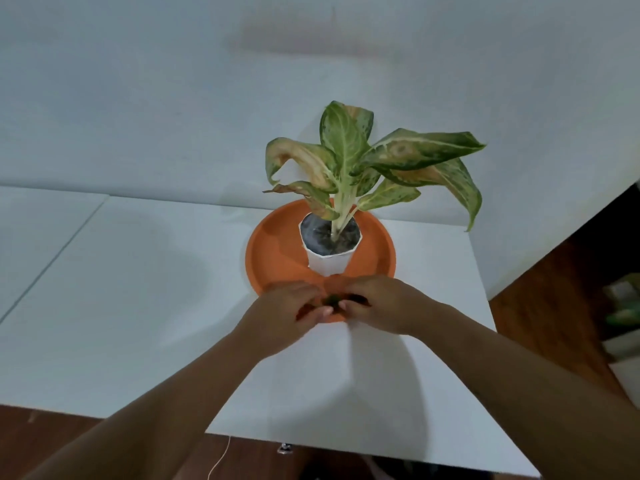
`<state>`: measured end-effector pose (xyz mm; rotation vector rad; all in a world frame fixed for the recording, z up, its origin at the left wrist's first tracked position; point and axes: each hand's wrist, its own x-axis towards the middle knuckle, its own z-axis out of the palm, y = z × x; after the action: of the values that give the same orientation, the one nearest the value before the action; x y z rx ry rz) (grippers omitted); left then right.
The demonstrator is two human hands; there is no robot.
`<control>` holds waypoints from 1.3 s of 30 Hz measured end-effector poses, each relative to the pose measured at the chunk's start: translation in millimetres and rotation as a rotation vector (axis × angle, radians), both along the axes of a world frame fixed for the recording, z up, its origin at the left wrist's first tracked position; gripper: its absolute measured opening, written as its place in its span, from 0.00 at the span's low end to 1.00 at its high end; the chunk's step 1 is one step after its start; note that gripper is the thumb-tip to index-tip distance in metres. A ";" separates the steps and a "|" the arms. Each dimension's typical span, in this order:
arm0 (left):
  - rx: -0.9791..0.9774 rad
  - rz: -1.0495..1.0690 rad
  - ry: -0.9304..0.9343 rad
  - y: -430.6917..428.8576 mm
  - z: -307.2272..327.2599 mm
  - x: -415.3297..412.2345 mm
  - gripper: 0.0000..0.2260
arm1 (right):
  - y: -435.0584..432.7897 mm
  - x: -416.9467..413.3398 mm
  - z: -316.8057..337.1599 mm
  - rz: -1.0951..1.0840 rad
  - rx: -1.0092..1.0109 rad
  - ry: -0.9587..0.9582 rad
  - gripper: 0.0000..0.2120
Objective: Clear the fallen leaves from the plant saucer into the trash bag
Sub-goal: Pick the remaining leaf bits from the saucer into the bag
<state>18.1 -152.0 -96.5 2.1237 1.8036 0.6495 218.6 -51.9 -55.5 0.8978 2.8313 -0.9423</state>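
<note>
An orange round saucer (273, 251) sits on a white table (138, 289) and carries a white pot (327, 263) with a green and yellowed plant (349, 157). Both my hands meet over the saucer's near rim. My left hand (284, 313) and my right hand (381, 303) pinch at small dark green fallen leaves (332, 300) between their fingertips. The fingers hide most of the leaves, so which hand holds them is unclear. No trash bag is in view.
A white wall stands behind the table. The table's right edge drops to a brown wooden floor (540, 299), where blurred green and white items (623, 317) lie at the far right. A thin white cord (221, 455) hangs below the table's front edge.
</note>
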 end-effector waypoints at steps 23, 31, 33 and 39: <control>-0.016 0.566 0.002 -3.3 -28.7 -49.9 0.27 | -23.7 -15.0 -15.5 0.154 0.180 -0.080 0.21; -0.011 0.552 -0.050 -3.6 -31.9 -54.0 0.28 | -40.8 -97.6 -22.6 0.144 0.076 -0.064 0.31; -0.010 0.565 -0.051 -3.1 -31.1 -53.3 0.28 | -40.3 -95.4 -22.7 0.152 0.062 -0.113 0.33; 0.000 0.573 -0.013 -2.2 -29.9 -50.8 0.25 | -29.5 -21.3 -11.7 0.207 0.145 -0.213 0.29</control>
<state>-32.7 -154.1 -126.4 1.5811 2.4172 0.7800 197.3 -81.4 -67.3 0.6536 2.7661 -0.5877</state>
